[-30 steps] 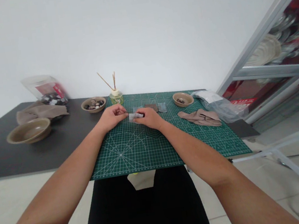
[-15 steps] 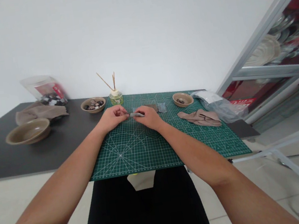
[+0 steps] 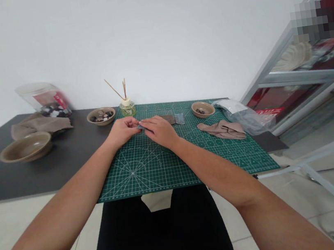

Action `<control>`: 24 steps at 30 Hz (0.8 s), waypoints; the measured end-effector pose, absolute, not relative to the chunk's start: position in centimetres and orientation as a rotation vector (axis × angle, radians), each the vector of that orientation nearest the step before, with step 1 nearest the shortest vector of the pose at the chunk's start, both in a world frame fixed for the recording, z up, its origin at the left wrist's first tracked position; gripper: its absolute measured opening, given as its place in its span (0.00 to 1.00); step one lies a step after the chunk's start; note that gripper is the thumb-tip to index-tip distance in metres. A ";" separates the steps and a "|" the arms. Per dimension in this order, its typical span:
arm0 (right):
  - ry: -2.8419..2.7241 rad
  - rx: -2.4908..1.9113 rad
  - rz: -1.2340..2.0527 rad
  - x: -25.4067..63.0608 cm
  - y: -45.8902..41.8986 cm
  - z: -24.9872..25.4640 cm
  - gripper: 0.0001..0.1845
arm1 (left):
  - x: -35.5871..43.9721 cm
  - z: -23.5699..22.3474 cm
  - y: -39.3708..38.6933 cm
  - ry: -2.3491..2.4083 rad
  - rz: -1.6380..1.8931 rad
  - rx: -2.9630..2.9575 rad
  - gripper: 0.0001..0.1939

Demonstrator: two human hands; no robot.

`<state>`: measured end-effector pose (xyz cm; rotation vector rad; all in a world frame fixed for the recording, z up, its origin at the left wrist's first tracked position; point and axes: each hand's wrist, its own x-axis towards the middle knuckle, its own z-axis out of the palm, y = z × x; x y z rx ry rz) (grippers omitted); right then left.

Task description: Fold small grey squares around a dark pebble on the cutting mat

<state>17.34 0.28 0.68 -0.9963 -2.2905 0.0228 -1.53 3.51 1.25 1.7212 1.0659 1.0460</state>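
Observation:
Over the green cutting mat (image 3: 149, 173) my two hands meet, fingertips touching. My left hand (image 3: 123, 132) is closed in a pinch on something small, mostly hidden by the fingers. From the right, my right hand (image 3: 161, 132) closes on a small grey-blue piece (image 3: 140, 126), of which only a bit shows between the hands; its kind is unclear. Behind my right hand lies a flat brownish-grey item (image 3: 169, 119) with a bluish, clear-looking wrapper (image 3: 180, 118) at its end, partly hidden by the hand.
A bowl of stones (image 3: 102, 122) and a reed diffuser (image 3: 127, 106) stand behind my left hand. Right of the hands are a small bowl (image 3: 204, 114), a brown cloth (image 3: 222, 129) and a plastic bag (image 3: 246, 116). Far left are a large bowl (image 3: 26, 153), another cloth (image 3: 41, 125) and a clear container (image 3: 42, 101).
My right hand has moved slightly left against my left fingertips, and its fingers now cover most of the grey piece. The view has shifted slightly.

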 end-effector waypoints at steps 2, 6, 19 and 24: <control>-2.329 -1.009 -0.044 17.2 0.2 0.8 0.21 | -1.5 1.2 3.6 1.030 1.089 1.667 0.15; -2.360 -1.066 -0.107 16.9 -0.1 0.8 0.23 | -1.3 1.2 3.6 1.016 1.113 1.596 0.15; -2.359 -1.060 -0.098 16.8 -0.3 1.0 0.24 | -1.4 1.8 3.0 0.989 0.999 1.696 0.07; -2.349 -0.974 -0.098 16.9 0.0 0.8 0.24 | -1.6 1.4 3.4 0.944 1.008 1.584 0.07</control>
